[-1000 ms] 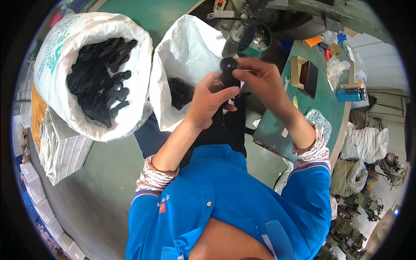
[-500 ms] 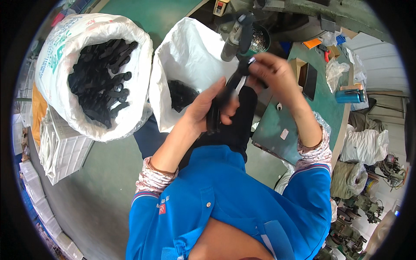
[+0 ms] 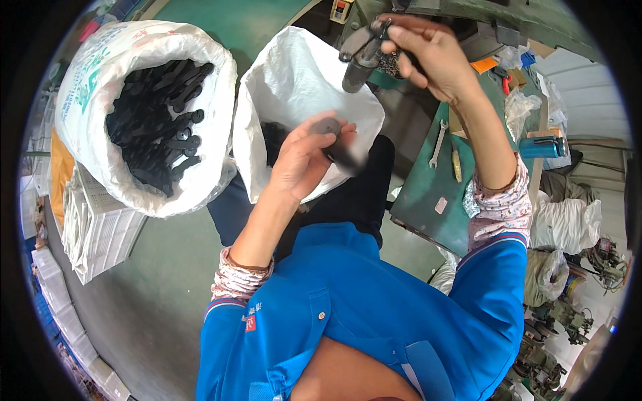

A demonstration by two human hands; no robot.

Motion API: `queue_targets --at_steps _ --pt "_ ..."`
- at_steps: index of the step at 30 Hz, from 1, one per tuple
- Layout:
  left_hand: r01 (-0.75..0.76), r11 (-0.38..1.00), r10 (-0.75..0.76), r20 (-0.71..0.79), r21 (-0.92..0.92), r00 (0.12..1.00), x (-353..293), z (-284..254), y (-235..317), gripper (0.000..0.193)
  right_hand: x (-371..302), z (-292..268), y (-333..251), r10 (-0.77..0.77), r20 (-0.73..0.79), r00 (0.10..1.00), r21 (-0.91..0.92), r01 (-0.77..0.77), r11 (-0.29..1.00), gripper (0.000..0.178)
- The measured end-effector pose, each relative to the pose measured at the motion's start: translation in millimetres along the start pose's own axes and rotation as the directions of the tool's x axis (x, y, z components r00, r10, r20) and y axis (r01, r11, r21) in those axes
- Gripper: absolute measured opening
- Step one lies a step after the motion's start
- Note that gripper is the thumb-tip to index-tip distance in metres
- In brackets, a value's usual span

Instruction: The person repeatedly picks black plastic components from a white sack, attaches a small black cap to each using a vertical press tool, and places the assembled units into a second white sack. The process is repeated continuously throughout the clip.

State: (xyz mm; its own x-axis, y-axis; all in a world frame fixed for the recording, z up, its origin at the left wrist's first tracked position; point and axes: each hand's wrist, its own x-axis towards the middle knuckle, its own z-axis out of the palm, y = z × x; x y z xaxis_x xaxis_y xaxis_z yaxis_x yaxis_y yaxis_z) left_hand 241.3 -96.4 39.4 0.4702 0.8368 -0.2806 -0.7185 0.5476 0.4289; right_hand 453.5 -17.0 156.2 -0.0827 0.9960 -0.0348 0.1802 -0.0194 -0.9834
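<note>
My left hand (image 3: 299, 155) is closed on a black flat part with a rounded end (image 3: 326, 127), held above the mouth of a white woven sack (image 3: 301, 67). Another dark piece at its fingers is smeared by motion. Farther off and to the right, my right hand (image 3: 431, 59) pinches a slim black part (image 3: 381, 30) at the top of a machine's metal post (image 3: 358, 75). Its fingertips partly hide where part and post meet. Dark pieces (image 3: 273, 140) lie inside the white sack, partly behind my left hand.
A larger white sack (image 3: 224, 80) full of black flat parts stands at left, beside stacked white crates (image 3: 107, 234). On the green bench (image 3: 418, 207) at right lie a wrench (image 3: 438, 144) and a blue bottle (image 3: 542, 147). A bowl of small metal bits sits behind the post.
My right hand has moved up and away from my left, reaching the top of the post. My left hand has shifted slightly up and left, over the sack. The wrench has come into view.
</note>
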Motion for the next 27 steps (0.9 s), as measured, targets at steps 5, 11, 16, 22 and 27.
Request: queue_targets --at_steps 5,11,16,22,27 --pt "-0.036 0.998 0.033 0.061 0.047 0.998 2 -4 2 0.035 -17 1 13 0.049 -0.011 0.999 0.082 -0.048 0.995 0.044" --pt "-0.036 0.999 0.036 0.002 0.028 0.999 1 -2 -6 0.035 -39 -2 18 0.133 -0.048 0.990 0.082 -0.129 0.988 0.041" --pt "-0.049 0.994 0.051 -0.020 0.093 0.998 -1 3 -8 0.035 -39 -6 18 0.114 -0.005 0.993 0.143 -0.112 0.983 0.033" --pt "-0.108 0.984 0.101 0.061 0.140 0.993 -5 13 -7 0.032 -34 0 33 -0.291 0.054 0.955 -0.307 0.293 0.906 0.028" --pt "-0.162 0.947 0.131 0.128 0.277 0.983 -2 20 -13 0.034 -62 51 47 0.043 0.258 0.965 -0.438 0.078 0.895 0.026"
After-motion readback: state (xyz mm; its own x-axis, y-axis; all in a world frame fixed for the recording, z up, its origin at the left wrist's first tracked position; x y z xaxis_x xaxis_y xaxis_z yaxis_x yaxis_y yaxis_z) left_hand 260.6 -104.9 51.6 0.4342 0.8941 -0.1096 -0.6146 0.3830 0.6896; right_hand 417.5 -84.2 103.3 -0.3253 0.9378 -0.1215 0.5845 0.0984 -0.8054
